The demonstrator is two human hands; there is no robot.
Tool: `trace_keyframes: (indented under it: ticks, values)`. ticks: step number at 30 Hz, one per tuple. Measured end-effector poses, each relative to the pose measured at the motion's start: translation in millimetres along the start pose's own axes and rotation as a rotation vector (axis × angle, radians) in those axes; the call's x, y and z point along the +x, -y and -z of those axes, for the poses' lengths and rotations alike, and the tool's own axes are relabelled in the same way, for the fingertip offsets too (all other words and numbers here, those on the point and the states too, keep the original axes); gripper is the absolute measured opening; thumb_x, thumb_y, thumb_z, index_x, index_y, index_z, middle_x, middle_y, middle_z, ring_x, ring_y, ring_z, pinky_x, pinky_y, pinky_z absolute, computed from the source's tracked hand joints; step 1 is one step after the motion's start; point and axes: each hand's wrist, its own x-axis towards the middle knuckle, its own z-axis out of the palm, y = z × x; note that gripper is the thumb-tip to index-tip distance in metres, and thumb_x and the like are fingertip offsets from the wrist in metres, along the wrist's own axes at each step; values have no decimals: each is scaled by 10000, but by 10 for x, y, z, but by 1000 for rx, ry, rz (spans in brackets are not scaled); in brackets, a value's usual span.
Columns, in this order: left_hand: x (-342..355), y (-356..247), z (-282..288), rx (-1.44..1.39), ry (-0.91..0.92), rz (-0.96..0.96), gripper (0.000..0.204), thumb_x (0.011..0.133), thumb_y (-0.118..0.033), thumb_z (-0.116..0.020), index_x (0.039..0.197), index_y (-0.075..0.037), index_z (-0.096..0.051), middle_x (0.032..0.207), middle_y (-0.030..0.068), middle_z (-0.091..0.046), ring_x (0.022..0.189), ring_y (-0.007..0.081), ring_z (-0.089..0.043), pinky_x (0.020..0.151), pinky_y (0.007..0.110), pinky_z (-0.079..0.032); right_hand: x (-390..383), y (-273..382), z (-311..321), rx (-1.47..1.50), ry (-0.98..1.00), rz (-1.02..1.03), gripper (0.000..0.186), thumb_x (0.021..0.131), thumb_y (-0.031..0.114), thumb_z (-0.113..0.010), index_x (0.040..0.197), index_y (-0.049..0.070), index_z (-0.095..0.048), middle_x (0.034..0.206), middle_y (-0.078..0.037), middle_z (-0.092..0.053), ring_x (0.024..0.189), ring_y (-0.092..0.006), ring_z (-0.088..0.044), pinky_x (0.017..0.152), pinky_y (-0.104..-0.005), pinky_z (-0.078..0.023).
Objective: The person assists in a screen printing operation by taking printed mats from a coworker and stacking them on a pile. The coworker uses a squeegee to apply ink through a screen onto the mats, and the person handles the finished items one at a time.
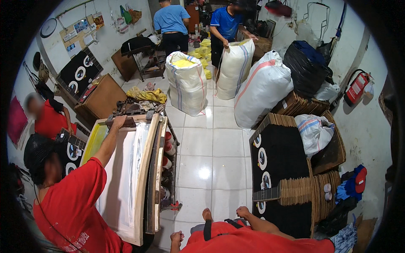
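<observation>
Low at the bottom edge, my left hand hangs with its fingers curled in, and nothing shows in it. It is nearest the lower corner of a wooden-framed printing screen, a little apart from it. My right hand is also closed, with nothing visible in it. Beside it, without contact, lies a stack of brown boards topped with black fabric pieces that bear white oval prints. My bare foot shows on the tiles between the hands.
At left, a person in red grips the screen's far end. Paint pots stand under that table. Ahead are tall white sacks, one held by a person in blue. Another person stands behind. White floor tiles run between.
</observation>
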Motion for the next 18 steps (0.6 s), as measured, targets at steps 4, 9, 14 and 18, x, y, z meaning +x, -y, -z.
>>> trace_keyframes:
  ticks: [4,9,14,18]
  values:
    - [45,106,24,-34,-22,8,116,824,-147,-600,846,-39,-565,668,62,-603,528,139,-571,417,253,-391,131,-190,25,-303,45,82,313,717,221,-448,808,10,-661,842,-225,-631,820,-350,-619,754,-408,-488]
    - [103,125,122,-68,-14,31,121,820,-146,-605,844,-36,-561,668,76,-602,515,152,-574,388,254,-379,151,-69,-43,-307,3,168,217,746,150,-502,826,21,-656,737,-125,-621,651,-225,-582,547,-322,-449]
    - [112,116,101,-43,-45,29,132,815,-157,-615,842,-38,-567,665,73,-602,510,156,-578,381,261,-379,152,209,-84,-116,74,130,175,727,65,-558,872,12,-642,689,-82,-614,560,-160,-565,441,-280,-430]
    - [89,68,39,-19,-18,11,126,813,-159,-616,834,-41,-577,661,66,-609,508,147,-575,396,253,-382,164,414,-97,-88,62,195,190,719,43,-563,891,-7,-627,686,-85,-606,559,-165,-566,440,-280,-427]
